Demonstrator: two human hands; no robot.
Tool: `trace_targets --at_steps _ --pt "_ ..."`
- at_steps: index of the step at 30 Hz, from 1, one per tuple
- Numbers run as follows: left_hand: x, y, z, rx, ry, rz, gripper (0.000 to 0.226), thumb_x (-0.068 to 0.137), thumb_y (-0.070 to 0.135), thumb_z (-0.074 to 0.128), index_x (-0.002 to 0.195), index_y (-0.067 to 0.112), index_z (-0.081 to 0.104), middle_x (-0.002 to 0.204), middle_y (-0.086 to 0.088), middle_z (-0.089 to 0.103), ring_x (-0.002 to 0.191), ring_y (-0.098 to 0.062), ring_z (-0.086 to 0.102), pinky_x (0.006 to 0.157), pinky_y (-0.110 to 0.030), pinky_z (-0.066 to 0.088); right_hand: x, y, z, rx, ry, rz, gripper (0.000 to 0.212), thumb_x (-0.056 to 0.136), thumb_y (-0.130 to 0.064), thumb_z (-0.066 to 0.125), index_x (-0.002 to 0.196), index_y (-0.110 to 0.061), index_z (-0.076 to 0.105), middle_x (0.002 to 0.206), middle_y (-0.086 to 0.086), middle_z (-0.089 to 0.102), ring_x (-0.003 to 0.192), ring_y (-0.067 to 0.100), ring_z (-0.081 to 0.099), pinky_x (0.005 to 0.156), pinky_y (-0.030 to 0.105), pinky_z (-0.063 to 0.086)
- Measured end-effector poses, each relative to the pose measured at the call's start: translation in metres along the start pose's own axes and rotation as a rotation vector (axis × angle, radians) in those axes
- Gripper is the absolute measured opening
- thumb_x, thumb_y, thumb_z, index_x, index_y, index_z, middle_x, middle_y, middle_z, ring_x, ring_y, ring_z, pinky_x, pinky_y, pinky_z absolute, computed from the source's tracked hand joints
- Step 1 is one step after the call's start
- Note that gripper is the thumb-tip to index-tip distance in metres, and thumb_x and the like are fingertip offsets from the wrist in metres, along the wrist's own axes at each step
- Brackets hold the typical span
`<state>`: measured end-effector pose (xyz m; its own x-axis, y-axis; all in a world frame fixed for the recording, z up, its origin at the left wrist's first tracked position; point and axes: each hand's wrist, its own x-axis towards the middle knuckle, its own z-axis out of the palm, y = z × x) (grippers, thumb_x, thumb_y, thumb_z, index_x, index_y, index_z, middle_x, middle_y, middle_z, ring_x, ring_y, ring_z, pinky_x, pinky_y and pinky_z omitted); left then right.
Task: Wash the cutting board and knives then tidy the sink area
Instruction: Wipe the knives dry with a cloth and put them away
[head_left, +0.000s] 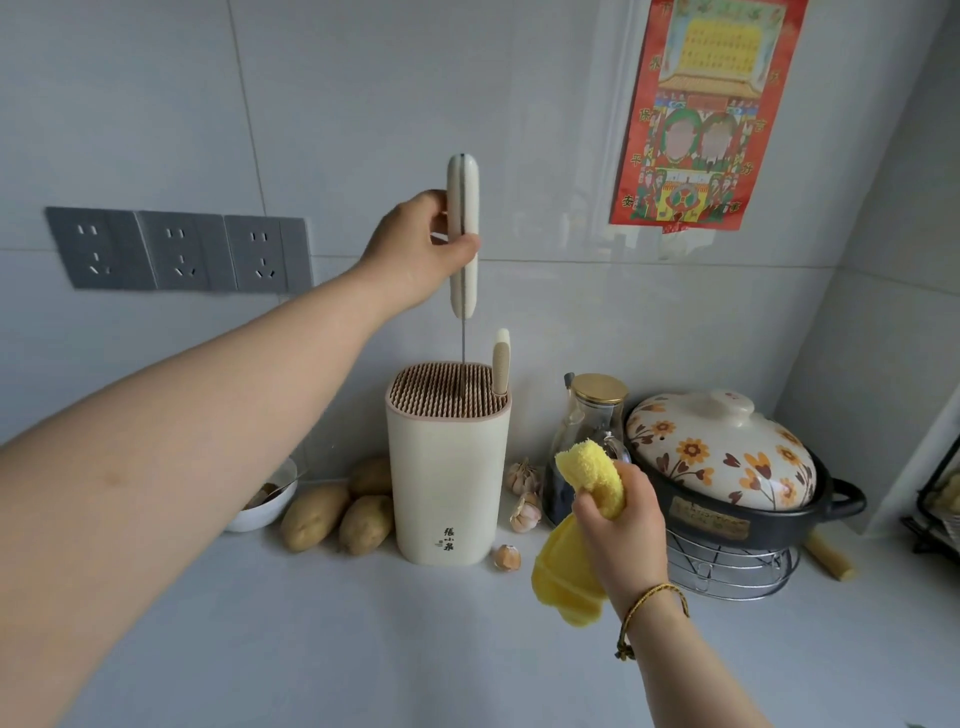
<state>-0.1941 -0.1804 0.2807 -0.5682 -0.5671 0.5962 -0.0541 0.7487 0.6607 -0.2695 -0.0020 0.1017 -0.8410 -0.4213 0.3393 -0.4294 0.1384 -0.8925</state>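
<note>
My left hand (415, 249) grips the cream handle of a knife (463, 234) held upright, blade down. The thin blade edge enters the bristle top of a cream knife block (447, 467) that stands on the white counter. A second small cream-handled knife (501, 364) stands in the block's right corner. My right hand (618, 525) holds a yellow cloth (576, 530) bunched in its fingers, to the right of the block and in front of a glass bottle. The cutting board and the sink are out of view.
Three potatoes (337, 514) and a white bowl (265, 504) lie left of the block. Garlic bulbs (522, 493), a dark glass bottle (592, 426) and a flowered clay pot (727, 467) on a wire stand sit to the right. Wall sockets (176, 249) are behind my left arm.
</note>
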Motion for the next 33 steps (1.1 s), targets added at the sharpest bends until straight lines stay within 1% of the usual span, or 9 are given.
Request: trace_targets --at_steps 4,7,10,12,15,18,25,27,33 --pt "0.007 -0.019 0.025 0.038 -0.126 -0.107 0.043 0.091 0.018 0.052 0.131 0.007 0.041 0.115 -0.005 0.054 0.106 -0.019 0.054 0.097 -0.037 0.045 0.002 0.009 0.001 -0.024 0.005 -0.007 0.026 0.080 0.001 0.059 0.091 -0.020 0.048 0.089 0.001 0.049 0.075 0.012 0.046 0.068 0.022 0.035" --pt "0.009 -0.041 0.039 0.052 -0.150 -0.195 0.043 0.093 0.019 0.050 0.132 0.006 0.040 0.125 -0.012 0.054 0.111 -0.026 0.055 0.097 -0.038 0.045 0.006 0.016 0.000 -0.022 0.019 0.011 0.027 0.080 0.002 0.059 0.093 -0.019 0.049 0.092 0.006 0.052 0.074 0.012 0.046 0.068 0.022 0.035" --pt "0.006 -0.062 0.051 0.080 -0.208 -0.251 0.041 0.094 0.020 0.048 0.132 0.006 0.040 0.126 -0.012 0.054 0.111 -0.027 0.055 0.092 -0.031 0.044 0.010 0.022 0.000 -0.014 0.026 0.043 0.026 0.081 0.000 0.059 0.096 -0.019 0.049 0.095 0.007 0.053 0.077 0.014 0.046 0.073 0.025 0.034" --pt "0.003 -0.072 0.058 0.089 -0.231 -0.268 0.042 0.094 0.021 0.048 0.133 0.007 0.040 0.128 -0.010 0.053 0.113 -0.025 0.053 0.091 -0.029 0.041 0.012 0.025 0.001 -0.022 0.029 0.039 0.025 0.081 0.000 0.059 0.095 -0.019 0.049 0.094 0.007 0.053 0.075 0.012 0.046 0.068 0.023 0.035" --pt "0.004 -0.080 0.065 0.097 -0.207 -0.270 0.041 0.095 0.021 0.047 0.133 0.009 0.042 0.128 -0.010 0.054 0.115 -0.025 0.052 0.089 -0.025 0.037 0.014 0.031 0.005 -0.053 0.030 0.023 0.024 0.081 0.000 0.059 0.094 -0.018 0.049 0.091 0.006 0.052 0.072 0.003 0.045 0.062 0.014 0.034" --pt "0.006 -0.084 0.066 0.110 -0.205 -0.255 0.040 0.095 0.022 0.047 0.132 0.011 0.043 0.128 -0.009 0.055 0.114 -0.024 0.053 0.085 -0.022 0.033 0.016 0.036 0.008 -0.079 0.032 0.021 0.024 0.081 -0.001 0.060 0.094 -0.017 0.048 0.091 0.006 0.053 0.073 0.012 0.046 0.063 0.011 0.034" --pt "0.003 -0.088 0.061 0.162 -0.228 -0.249 0.040 0.094 0.024 0.048 0.132 0.011 0.045 0.129 -0.007 0.055 0.116 -0.023 0.052 0.088 -0.023 0.034 0.011 0.032 0.007 -0.076 0.007 0.051 0.021 0.084 -0.004 0.058 0.097 -0.018 0.049 0.092 0.005 0.053 0.073 0.009 0.046 0.062 0.019 0.035" --pt "-0.003 -0.089 0.055 0.208 -0.237 -0.256 0.042 0.094 0.024 0.049 0.133 0.010 0.044 0.129 -0.007 0.055 0.119 -0.022 0.050 0.093 -0.025 0.034 0.007 0.028 -0.001 -0.082 0.011 0.051 0.020 0.084 -0.003 0.057 0.101 -0.014 0.052 0.091 0.005 0.054 0.077 0.015 0.048 0.069 0.022 0.034" --pt "-0.039 -0.071 0.030 0.181 -0.111 -0.233 0.032 0.093 0.016 0.049 0.123 0.010 0.055 0.124 -0.006 0.059 0.117 -0.021 0.051 0.095 -0.024 0.035 -0.024 0.004 -0.030 -0.115 0.076 0.041 0.021 0.084 -0.004 0.058 0.092 -0.021 0.049 0.076 -0.010 0.052 0.078 0.015 0.049 0.071 0.023 0.034"
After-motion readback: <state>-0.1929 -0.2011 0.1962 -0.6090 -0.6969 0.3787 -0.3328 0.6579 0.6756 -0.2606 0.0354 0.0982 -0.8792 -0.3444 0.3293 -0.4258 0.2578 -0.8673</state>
